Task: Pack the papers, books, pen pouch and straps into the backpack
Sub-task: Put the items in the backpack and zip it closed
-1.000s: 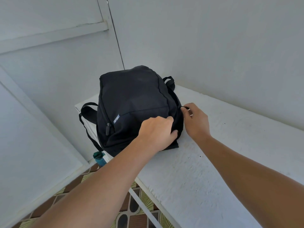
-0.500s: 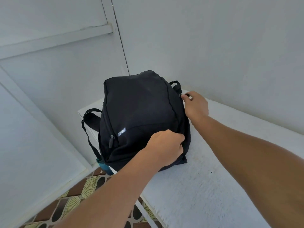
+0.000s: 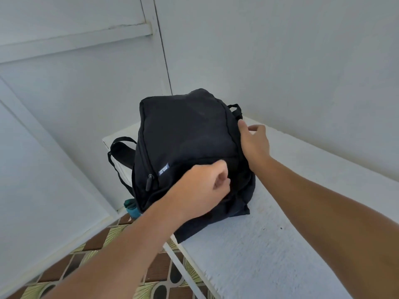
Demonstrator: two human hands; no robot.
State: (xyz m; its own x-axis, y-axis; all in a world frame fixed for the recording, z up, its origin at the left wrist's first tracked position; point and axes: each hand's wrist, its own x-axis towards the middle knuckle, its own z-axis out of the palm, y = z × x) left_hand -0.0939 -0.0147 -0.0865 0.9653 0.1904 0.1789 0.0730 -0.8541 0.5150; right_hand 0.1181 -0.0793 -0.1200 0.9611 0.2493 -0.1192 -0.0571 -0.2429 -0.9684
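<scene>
The black backpack point(image 3: 185, 147) stands closed at the white table's point(image 3: 280, 244) 10 o'clock corner. Left hand point(image 3: 205, 188) — fingers curled, bunching front fabric; right hand point(image 3: 253, 141) loosely spread against the bag's 3 o'clock edge. A hard tug could tip the backpack off that corner.

Corner of a pale grey-white room, plain wall point(image 3: 291, 61) on the right, panelled wall point(image 3: 75, 67) with raised battens on the left, rough white table point(image 3: 269, 255) against the corner, brown-and-green patterned floor tiles point(image 3: 90, 262) below, soft even light
</scene>
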